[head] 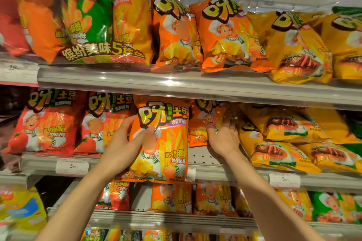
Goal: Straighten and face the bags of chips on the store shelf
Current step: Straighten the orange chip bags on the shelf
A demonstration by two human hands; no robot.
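Orange chip bag (162,139) stands upright at the front edge of the middle shelf (215,172), label facing out — the left hand (125,143) grips its left side, thumb across the front. Just right, the right hand (223,137) reaches in with fingers spread — touching a second orange bag (203,123) set further back, beside tilted yellow bags (284,139).

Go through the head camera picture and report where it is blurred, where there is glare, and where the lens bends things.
Head view: the big multipack at top left is smeared with blur; the orange bag held by the left hand reads sharp. Glare streaks the clear shelf rail and the bags' foil. Wide-angle distortion bows the shelves. The right hand reaches into shadow.
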